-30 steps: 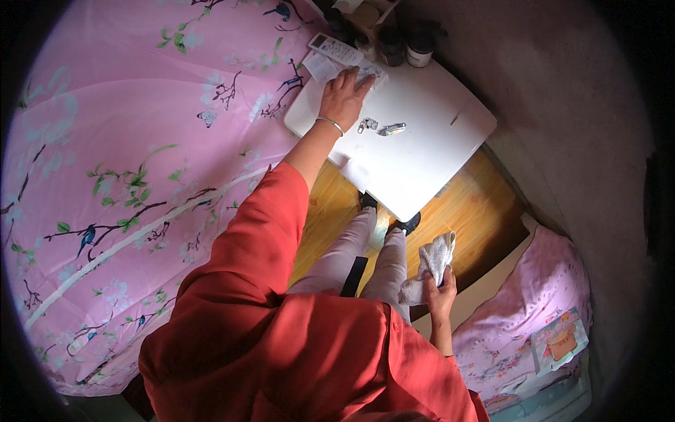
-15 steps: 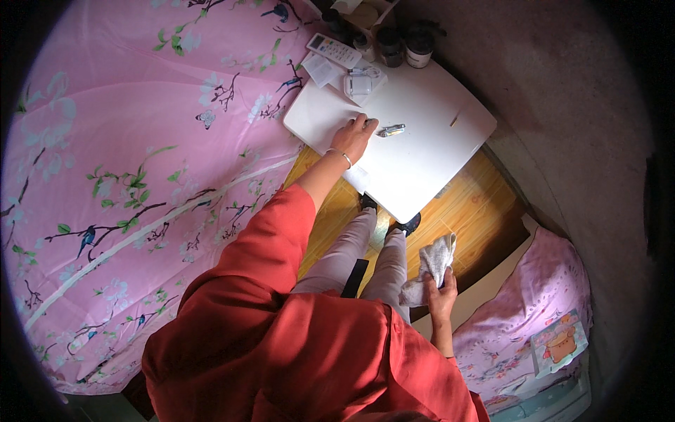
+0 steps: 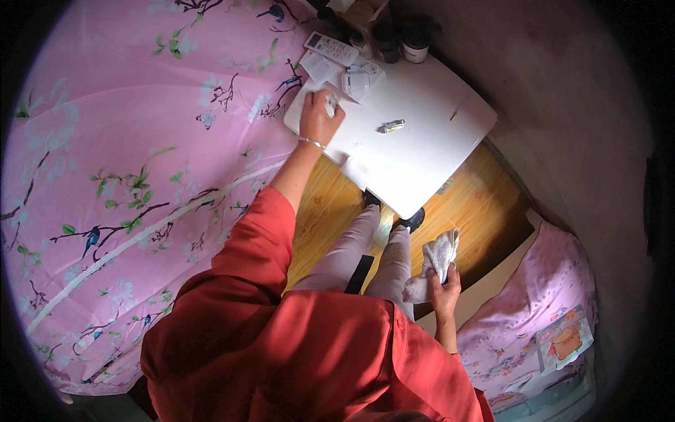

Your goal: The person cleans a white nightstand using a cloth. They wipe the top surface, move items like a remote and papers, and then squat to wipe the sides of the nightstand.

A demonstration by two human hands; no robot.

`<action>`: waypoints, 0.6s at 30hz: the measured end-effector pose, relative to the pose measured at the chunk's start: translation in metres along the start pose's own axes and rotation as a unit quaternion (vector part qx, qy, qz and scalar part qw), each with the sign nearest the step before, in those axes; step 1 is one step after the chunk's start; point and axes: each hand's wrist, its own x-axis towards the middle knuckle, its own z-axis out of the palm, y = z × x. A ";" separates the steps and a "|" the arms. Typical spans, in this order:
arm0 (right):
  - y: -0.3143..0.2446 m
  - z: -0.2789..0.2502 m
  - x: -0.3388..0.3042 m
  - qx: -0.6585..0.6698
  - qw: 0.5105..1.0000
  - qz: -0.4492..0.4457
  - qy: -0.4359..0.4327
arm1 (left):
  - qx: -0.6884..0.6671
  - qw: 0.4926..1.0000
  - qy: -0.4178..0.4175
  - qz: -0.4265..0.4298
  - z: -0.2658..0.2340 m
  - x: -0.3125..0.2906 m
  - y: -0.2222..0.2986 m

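Observation:
Over the left corner of the white tabletop [image 3: 422,144], my left hand [image 3: 322,121] has its fingers curled around a small whitish thing, too hidden to make out. A bracelet circles that wrist. A small silver metal tool, like nail clippers [image 3: 391,126], lies on the tabletop to the right of it. Low on the right, beside my leg, my right hand [image 3: 446,292] grips a crumpled grey-white cloth [image 3: 439,254]. The cloth sticks up above the fingers and hangs out to the left, off the table.
A remote control [image 3: 330,48], papers [image 3: 318,68] and a white earphone case [image 3: 356,83] sit at the table's back left. Dark jars [image 3: 415,46] stand behind. A thin brown piece [image 3: 453,114] lies at the right. The flowered pink bedspread [image 3: 140,141] borders the left.
My left hand has moved left across the tabletop, away from the silver tool, to the table's left corner. The right hand keeps the cloth almost in place.

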 end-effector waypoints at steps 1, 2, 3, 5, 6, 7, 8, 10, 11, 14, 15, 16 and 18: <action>0.001 0.000 0.000 -0.009 1.000 -0.001 -0.002 | -0.004 0.999 -0.036 -0.026 -0.008 0.015 0.004; 0.000 0.000 0.001 -0.017 1.000 -0.005 -0.006 | 0.002 1.000 -0.014 -0.005 -0.006 0.027 -0.001; 0.000 0.000 0.001 -0.025 1.000 -0.007 -0.007 | 0.004 1.000 0.007 0.018 -0.003 0.039 -0.002; 0.001 0.000 0.001 -0.009 1.000 -0.015 -0.011 | 0.002 1.000 0.015 0.022 0.001 0.053 0.003; 0.002 0.000 0.000 -0.002 1.000 -0.018 -0.013 | 0.000 1.000 0.018 0.023 0.000 0.056 0.007; 0.003 0.000 0.001 -0.011 1.000 -0.023 -0.012 | -0.003 1.000 0.017 0.024 -0.003 0.054 0.012; 0.003 0.000 0.001 -0.019 0.999 -0.027 -0.008 | -0.008 1.000 0.016 0.025 -0.006 0.049 0.018; 0.001 0.000 0.001 -0.017 1.000 -0.017 -0.005 | -0.034 0.999 -0.010 0.017 -0.010 0.029 0.023; -0.002 -0.001 0.002 -0.008 1.000 -0.004 -0.009 | -0.052 0.998 -0.034 0.005 -0.011 0.010 0.019; 0.009 -0.001 0.000 -0.002 1.000 0.000 -0.002 | -0.072 0.986 -0.114 0.094 -0.024 -0.047 0.026; 0.013 0.001 0.001 -0.002 1.000 -0.008 0.002 | -0.067 0.970 -0.195 0.127 -0.030 -0.064 0.027; 0.010 0.002 0.002 0.001 1.000 -0.003 0.005 | -0.061 0.946 -0.274 0.160 -0.034 -0.077 0.027; 0.001 0.002 0.001 0.004 1.000 0.005 0.008 | 0.014 0.920 -0.323 0.222 -0.038 -0.092 0.033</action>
